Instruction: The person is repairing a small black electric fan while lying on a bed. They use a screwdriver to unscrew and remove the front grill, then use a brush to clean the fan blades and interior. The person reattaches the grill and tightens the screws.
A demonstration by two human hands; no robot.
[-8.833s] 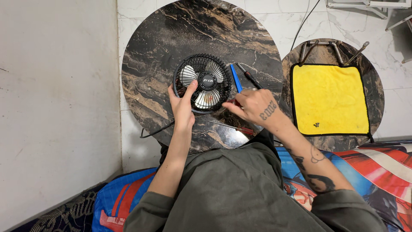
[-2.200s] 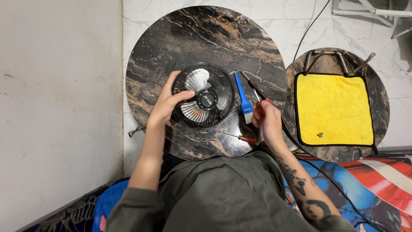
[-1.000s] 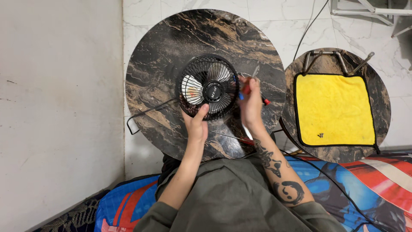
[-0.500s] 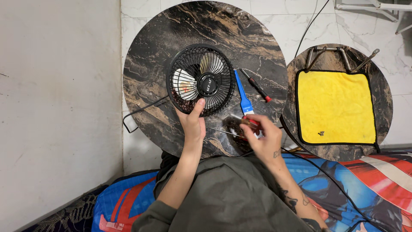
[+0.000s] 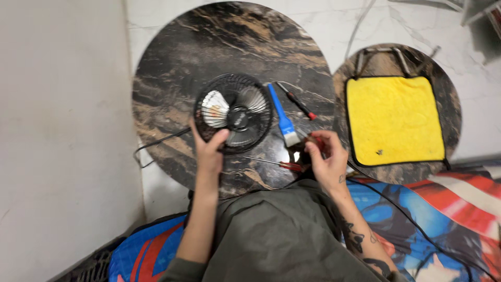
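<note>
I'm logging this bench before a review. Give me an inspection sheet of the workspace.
Surface: round dark marbled table.
Job's things: small black fan lying grille-up.
Clutter: blue brush; two red-handled screwdrivers.
Hands: left hand on the fan's rim; right hand by the brush bristles, pinching something red, too blurred to name.
Cables: black lead off the table's left edge.
Surroundings: yellow cloth on a smaller round table; pale tiled floor.
</note>
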